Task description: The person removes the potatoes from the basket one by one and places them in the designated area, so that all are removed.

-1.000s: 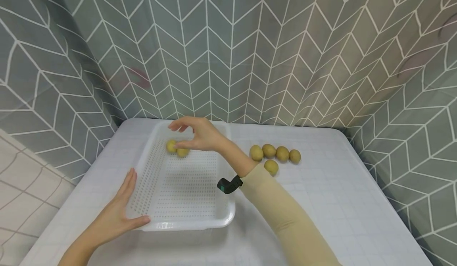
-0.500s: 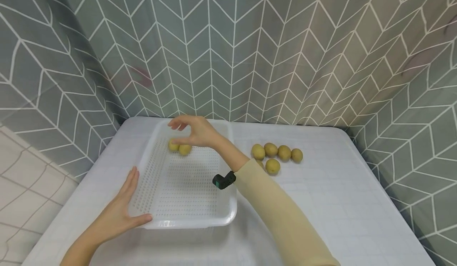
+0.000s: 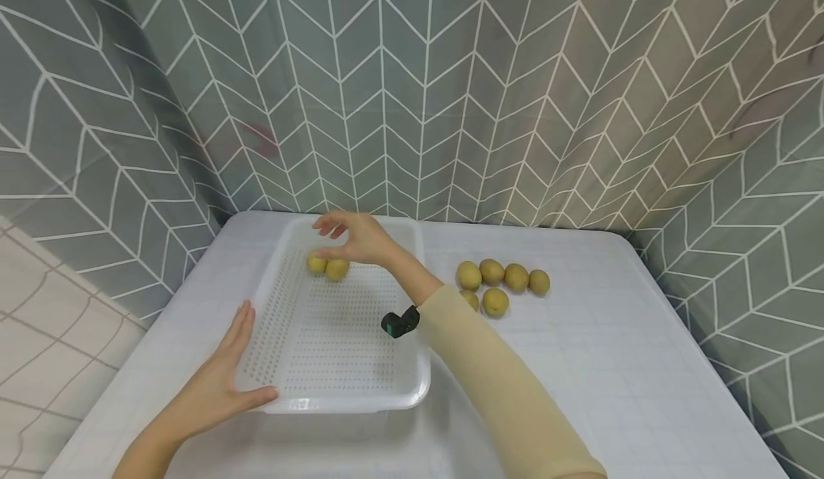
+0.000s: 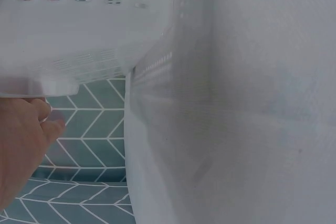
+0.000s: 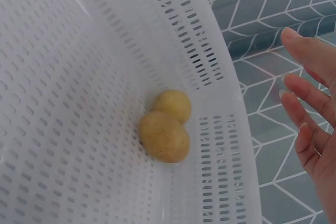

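The head camera looked forward and down from above the near edge of the table (image 3: 618,364), taking in the whole white basket (image 3: 335,336) and the patterned backdrop behind. The left wrist camera sat low and very close against the basket's near corner (image 4: 79,35), facing along the tabletop. The right wrist camera looked down at close range into the basket's far end (image 5: 68,103), sharing with the head view the two potatoes (image 5: 165,127) lying there.

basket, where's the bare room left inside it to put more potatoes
Most of the basket floor is bare: everything between the two potatoes at its far end and the near rim by the left hand. It is crowded only under the right hand, beside those two.
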`<state>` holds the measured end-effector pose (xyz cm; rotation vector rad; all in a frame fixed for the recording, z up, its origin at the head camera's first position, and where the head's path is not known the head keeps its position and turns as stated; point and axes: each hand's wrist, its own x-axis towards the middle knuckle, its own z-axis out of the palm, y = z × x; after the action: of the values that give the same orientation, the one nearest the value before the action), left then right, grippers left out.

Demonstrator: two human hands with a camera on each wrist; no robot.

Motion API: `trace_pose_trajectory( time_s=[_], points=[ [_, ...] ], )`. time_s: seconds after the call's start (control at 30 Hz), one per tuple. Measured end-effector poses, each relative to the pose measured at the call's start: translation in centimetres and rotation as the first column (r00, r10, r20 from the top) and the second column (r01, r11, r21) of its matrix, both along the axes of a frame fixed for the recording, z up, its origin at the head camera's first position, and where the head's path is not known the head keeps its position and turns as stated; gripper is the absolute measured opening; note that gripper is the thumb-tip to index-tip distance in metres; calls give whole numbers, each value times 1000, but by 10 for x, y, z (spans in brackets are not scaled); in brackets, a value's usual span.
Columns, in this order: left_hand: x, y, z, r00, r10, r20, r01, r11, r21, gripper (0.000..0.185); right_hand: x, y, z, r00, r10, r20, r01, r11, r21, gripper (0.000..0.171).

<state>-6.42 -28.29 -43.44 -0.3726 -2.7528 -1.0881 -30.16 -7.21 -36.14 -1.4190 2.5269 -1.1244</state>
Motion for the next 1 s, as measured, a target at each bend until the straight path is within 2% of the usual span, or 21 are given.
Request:
trace_pose_trajectory(
  time_s=[0.37,0.57,0.67,0.8,1.0],
  points=[
    [0,2,2,1000,6,7,-6,1000,8,126,-9,-9,-14,998,-33,61,32,999,20,45],
    [1,1,1,1000,12,13,-12,1000,12,126,-13,-17,-27,992,-115,49,107,984,145,44],
    [1,1,0,1000,13,9,-13,1000,7,126,-14,-20,-34,984,-176,34,163,957,240,46],
    [1,1,-1,1000,13,9,-13,1000,8,125,-12,-24,-40,972,-233,-1,218,908,358,53],
    [1,3,0,1000,15,7,-15,1000,0,125,-8,-30,-47,944,-305,-128,328,818,472,65]
  ],
)
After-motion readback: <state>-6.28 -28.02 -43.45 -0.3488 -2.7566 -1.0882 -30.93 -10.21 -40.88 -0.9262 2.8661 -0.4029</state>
